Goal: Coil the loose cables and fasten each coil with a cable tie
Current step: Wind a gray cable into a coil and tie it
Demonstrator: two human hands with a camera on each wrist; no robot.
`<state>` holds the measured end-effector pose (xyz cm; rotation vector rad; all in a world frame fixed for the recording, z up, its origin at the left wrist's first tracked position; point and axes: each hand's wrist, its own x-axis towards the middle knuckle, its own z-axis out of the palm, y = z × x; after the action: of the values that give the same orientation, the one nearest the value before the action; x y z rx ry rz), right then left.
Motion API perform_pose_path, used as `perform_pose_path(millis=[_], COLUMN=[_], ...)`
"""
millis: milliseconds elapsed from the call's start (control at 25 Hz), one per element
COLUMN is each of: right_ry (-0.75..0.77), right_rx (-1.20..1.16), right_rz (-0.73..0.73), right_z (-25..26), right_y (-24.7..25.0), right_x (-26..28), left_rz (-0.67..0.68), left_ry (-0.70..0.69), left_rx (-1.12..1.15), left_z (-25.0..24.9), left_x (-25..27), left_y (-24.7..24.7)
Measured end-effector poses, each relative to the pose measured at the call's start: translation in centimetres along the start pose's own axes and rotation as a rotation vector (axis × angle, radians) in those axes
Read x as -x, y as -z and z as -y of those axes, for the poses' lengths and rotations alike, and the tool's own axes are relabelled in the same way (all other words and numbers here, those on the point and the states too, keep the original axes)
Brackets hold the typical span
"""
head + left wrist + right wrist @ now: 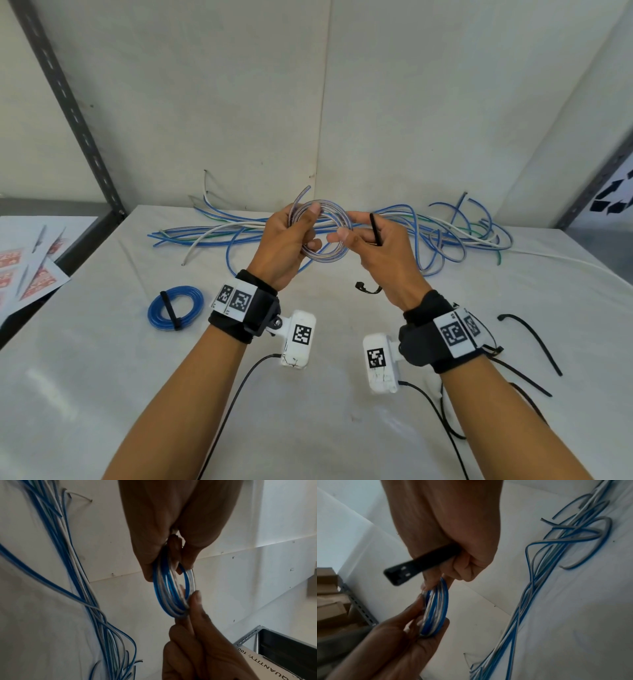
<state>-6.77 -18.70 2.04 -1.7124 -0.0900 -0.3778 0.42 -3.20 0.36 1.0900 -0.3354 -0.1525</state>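
Note:
A small coil of blue and clear cable (323,256) (164,595) (436,608) is held above the table between both hands. My left hand (310,226) (171,555) grips the coil's left side, thumb on top and fingers curled through the loop. My right hand (349,226) (447,574) pinches the coil's right side with thumb and forefinger. Its other fingers clamp a black cable tie (375,229) (419,563) against the palm. The tie's head end sticks out free in the right wrist view, and the tie is not around the coil.
Loose blue, white and green cables (445,233) lie tangled across the back of the white table (102,377). A blue coil bound with a black tie (175,307) lies front left. Spare black ties (534,339) lie right, a bent one (368,289) below my hands. Papers (34,270) lie far left.

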Motion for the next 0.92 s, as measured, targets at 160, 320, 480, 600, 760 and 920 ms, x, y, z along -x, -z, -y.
perform_pose_path(millis=[160, 320, 480, 600, 760, 920], right_ry=[-0.034, -0.030, -0.023, -0.009, 0.023, 0.036], right_rx=[0.102, -0.053, -0.134, -0.154, -0.106, -0.011], right_rz=[-0.001, -0.053, -0.101, -0.111, -0.103, -0.037], right_z=[-0.9, -0.9, -1.2, -1.5, -1.8, -1.7], right_y=[0.1, 0.1, -0.3, -0.4, -0.5, 0.1], right_x=[-0.3, -0.1, 0.2, 0.1, 0.3, 0.3], left_rz=[-0.036, -0.004, 0.040, 0.038, 0.028, 0.034], left_ry=[-0.105, -0.133, -0.064, 0.017, 0.143, 0.160], left_rx=[-0.103, -0.139, -0.108, -0.056, 0.071, 0.051], left_z=[0.3, 0.0, -0.2, -0.8, -1.4, -1.6], left_x=[0.0, 0.2, 0.4, 0.6, 0.5, 0.6], left_y=[0.0, -0.4, -0.7, -1.1, -1.2, -0.7])
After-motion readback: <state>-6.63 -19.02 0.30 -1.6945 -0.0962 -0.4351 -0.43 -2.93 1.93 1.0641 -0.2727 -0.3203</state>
